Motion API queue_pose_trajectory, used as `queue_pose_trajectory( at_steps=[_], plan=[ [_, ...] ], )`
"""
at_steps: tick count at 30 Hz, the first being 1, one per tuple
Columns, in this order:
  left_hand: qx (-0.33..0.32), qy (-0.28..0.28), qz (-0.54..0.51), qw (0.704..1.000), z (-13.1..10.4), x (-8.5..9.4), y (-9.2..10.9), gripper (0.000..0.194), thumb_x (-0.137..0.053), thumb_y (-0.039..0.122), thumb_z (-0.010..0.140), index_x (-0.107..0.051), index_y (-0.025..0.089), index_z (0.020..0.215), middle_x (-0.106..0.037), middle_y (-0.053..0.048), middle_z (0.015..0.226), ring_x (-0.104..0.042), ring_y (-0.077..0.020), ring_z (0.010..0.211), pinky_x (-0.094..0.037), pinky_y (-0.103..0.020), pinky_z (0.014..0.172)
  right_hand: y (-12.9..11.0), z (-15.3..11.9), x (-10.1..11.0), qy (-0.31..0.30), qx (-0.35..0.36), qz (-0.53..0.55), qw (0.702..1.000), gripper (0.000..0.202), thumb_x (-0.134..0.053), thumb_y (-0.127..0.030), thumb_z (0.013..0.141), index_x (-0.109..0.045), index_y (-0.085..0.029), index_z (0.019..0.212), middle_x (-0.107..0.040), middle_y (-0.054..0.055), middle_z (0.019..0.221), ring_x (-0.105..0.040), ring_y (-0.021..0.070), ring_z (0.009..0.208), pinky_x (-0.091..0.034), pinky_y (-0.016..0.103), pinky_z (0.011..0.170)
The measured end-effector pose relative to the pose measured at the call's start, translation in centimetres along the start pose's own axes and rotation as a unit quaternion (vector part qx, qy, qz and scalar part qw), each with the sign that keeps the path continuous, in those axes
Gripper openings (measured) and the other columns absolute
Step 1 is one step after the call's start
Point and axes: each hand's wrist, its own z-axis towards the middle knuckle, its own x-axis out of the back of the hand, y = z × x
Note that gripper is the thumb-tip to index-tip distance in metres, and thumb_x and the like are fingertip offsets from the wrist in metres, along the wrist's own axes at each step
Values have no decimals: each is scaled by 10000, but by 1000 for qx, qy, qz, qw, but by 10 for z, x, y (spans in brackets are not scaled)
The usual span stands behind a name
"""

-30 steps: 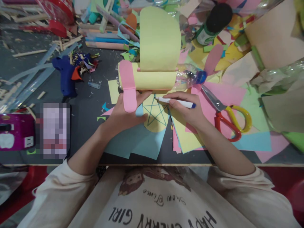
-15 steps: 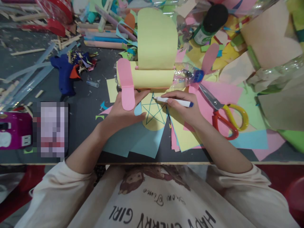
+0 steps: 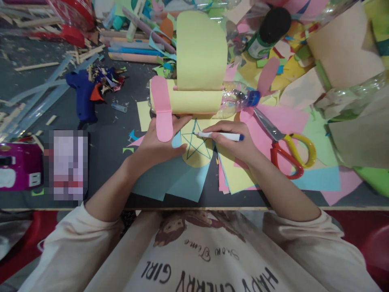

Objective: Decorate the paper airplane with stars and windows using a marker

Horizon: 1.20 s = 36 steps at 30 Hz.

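My right hand pinches a white marker with a blue end, its tip on a round yellow paper. A five-pointed star is drawn there in blue-green lines. My left hand lies with thumb and fingers spread at the left edge of the yellow paper, over blue paper. Just beyond both hands lies a plastic bottle wrapped in yellow paper, with a blue cap. A pink rounded strip hangs from it over my left hand and covers part of it.
Scissors with red and yellow handles lie right of my right hand on coloured paper. A blue glue gun and a blurred-out phone are at left. A glue bottle stands at the back right amid paper scraps.
The marker tip has moved down and slightly left, from near the star's top point to its inner left corner. My right hand moved with it; my left hand stayed in place.
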Motion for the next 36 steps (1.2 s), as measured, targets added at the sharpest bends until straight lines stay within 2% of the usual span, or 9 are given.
queue_pose_trajectory(
  at_steps=[4,7,12,18,24,31,36],
  plan=[
    [17,-4,4,1000,0,1,3,699,-619,349,883,-466,198,1549,-581,-83,1503,-523,-339,1354,-370,-450,1208,3,1,-1,39,16,12,999,141,-697,-268,872,-834,-244,898,-825,44,908,-765,199,840,-610,327,749],
    [15,-7,7,1000,0,1,2,692,-617,351,886,-468,203,1545,-596,-84,1481,-531,-338,1343,-378,-449,1198,3,1,-1,37,18,23,999,129,-706,-254,869,-833,-245,887,-826,44,896,-768,199,828,-614,328,742],
    [-4,3,17,1000,1,0,0,683,-586,385,911,-461,164,1545,-614,-99,1441,-549,-317,1300,-391,-418,1180,1,0,-2,11,10,13,1000,136,-720,-303,874,-836,-237,847,-824,50,871,-763,200,800,-620,339,749],
    [-6,-13,50,999,0,0,1,673,-585,336,920,-444,137,1548,-600,-129,1451,-529,-327,1325,-356,-438,1195,7,1,-3,60,38,13,997,155,-711,-338,894,-829,-240,911,-823,43,913,-768,195,844,-625,334,768],
    [-14,-4,56,998,0,-2,-2,687,-610,330,903,-454,139,1544,-606,-142,1442,-537,-339,1312,-376,-454,1174,9,2,-4,72,42,15,996,160,-707,-357,907,-817,-245,939,-821,42,955,-770,196,873,-636,334,777],
    [-16,-7,49,999,1,0,1,680,-622,311,900,-468,118,1533,-625,-149,1414,-554,-339,1300,-383,-446,1173,4,1,-1,48,20,11,999,143,-686,-245,866,-828,-232,887,-817,33,862,-747,173,753,-606,306,683],
    [-32,10,49,998,1,-1,-1,663,-614,296,908,-458,131,1532,-654,-134,1360,-577,-320,1270,-416,-421,1141,2,0,0,22,18,6,1000,150,-684,-259,847,-831,-227,849,-818,37,847,-748,182,756,-615,326,717]
  ],
)
